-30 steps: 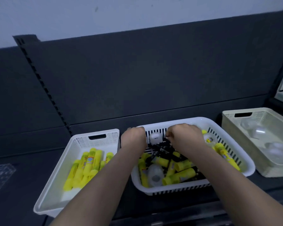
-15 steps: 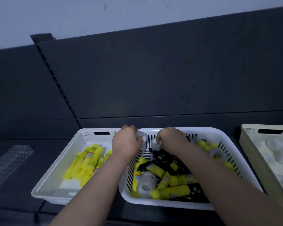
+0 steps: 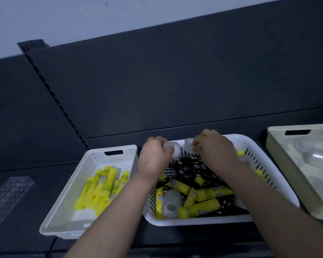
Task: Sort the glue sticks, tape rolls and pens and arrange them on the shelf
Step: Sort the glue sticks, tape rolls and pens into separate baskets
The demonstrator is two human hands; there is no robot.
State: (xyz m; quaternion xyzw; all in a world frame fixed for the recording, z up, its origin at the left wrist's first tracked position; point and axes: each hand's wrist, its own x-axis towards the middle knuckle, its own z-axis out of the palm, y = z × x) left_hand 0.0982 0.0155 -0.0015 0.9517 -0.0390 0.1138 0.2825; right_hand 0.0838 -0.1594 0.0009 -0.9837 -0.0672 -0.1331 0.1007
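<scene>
As left hand [image 3: 153, 159] grips one tape roll [image 3: 175, 150], right hand [image 3: 215, 151] pinches second roll [image 3: 188, 144].

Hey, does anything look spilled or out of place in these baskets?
Nothing spilled or damaged. The middle basket is a jumble: glue sticks, black pens and a loose tape roll lie crisscrossed.
</scene>
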